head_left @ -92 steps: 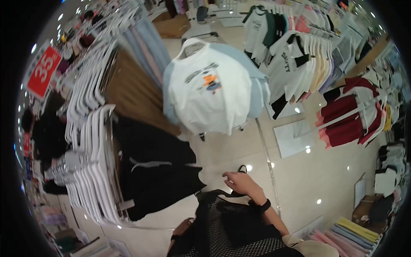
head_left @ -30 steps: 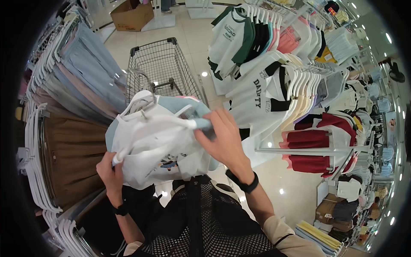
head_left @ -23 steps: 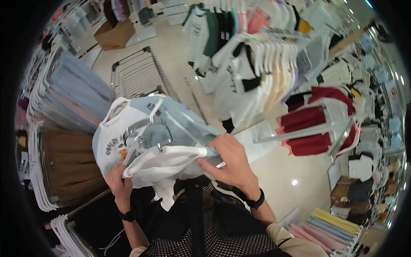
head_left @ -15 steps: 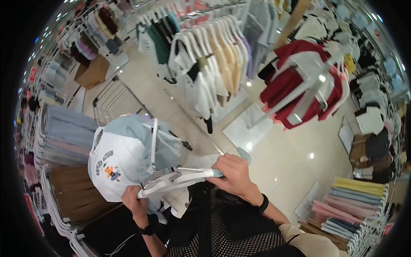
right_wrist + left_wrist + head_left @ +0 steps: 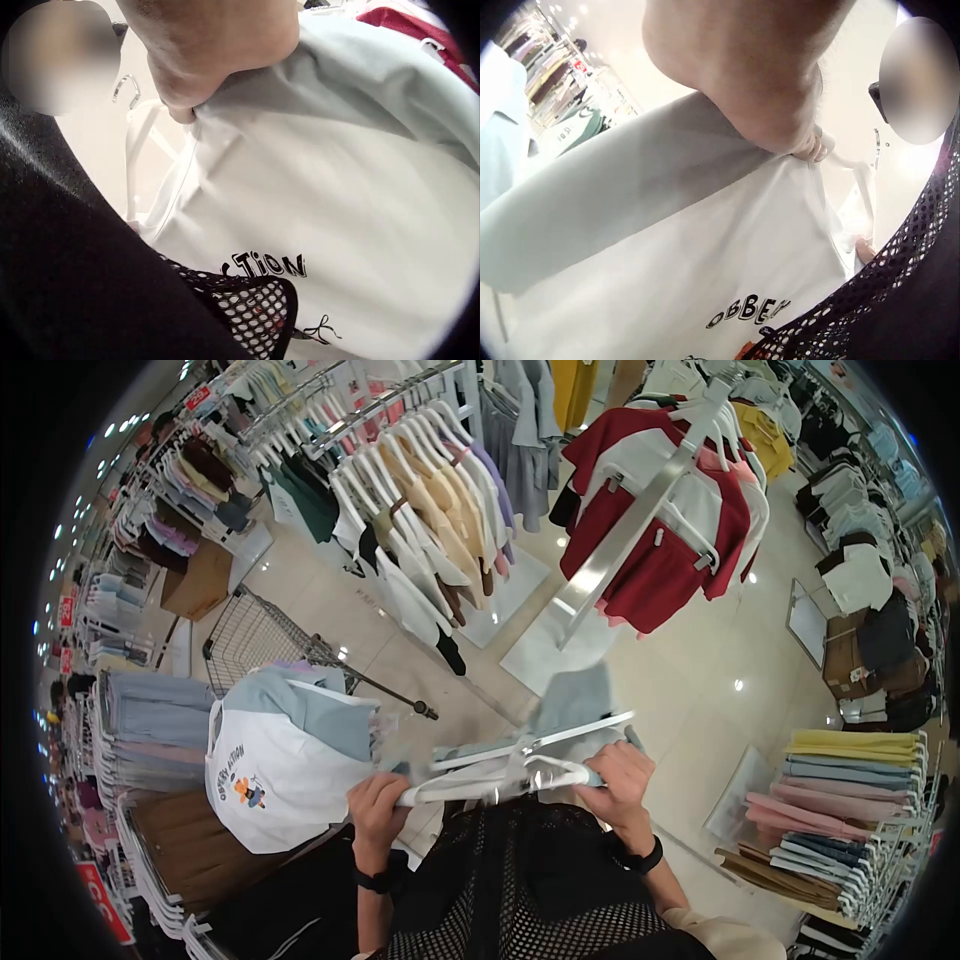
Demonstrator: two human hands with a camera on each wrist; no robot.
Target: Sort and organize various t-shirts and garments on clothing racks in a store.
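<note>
A white shirt with pale blue-grey sleeves (image 5: 667,255) (image 5: 337,187) on a white hanger hangs in front of the body. My left hand (image 5: 378,810) grips its shoulder, fingers curled over cloth and hanger; in the left wrist view the hand (image 5: 742,67) covers that corner. My right hand (image 5: 622,782) grips the other shoulder, and the right wrist view shows the hand (image 5: 225,52) at the collar's side. A second white hanger (image 5: 585,732) lies just beyond, between the hands. Another such shirt, with a bear print (image 5: 290,760), hangs at the left.
A wire shopping cart (image 5: 260,640) stands behind the printed shirt. Brown trousers (image 5: 200,840) hang at the left on a rack. Ahead are a rack of white and beige shirts (image 5: 430,510) and dark red shirts (image 5: 640,570) on a metal stand. Folded trousers (image 5: 850,770) hang at the right.
The view has turned rightward. Both hands, still gripping the shirt, have moved right and away from the printed shirt at the left; the held hanger now lies more level.
</note>
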